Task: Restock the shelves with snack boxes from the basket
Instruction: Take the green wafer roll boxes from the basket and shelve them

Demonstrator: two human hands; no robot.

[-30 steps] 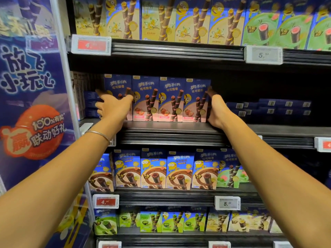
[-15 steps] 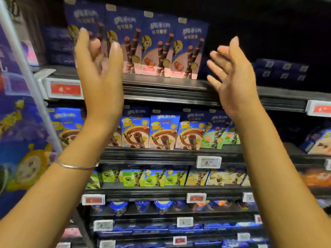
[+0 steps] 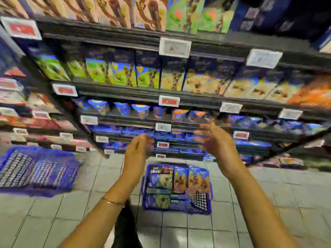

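Supermarket aisle, tiled floor (image 3: 268,194), frame motion-blurred; shelves (image 3: 125,94) hold shelved boxes (image 3: 121,76) upright, fronts outward, presumably so labels face shoppers; blue basket (image 3: 144,186) sits on floor just before bottom shelf, within easy reach; snack boxes (image 3: 180,179) lie flat inside, one corner bare; left hand (image 3: 135,152) and right hand (image 3: 216,142) hover above basket, apart, fingers loosely spread, holding nothing; probably readying two-handed pickup; second blue basket (image 3: 35,169) at left, contents unclear.
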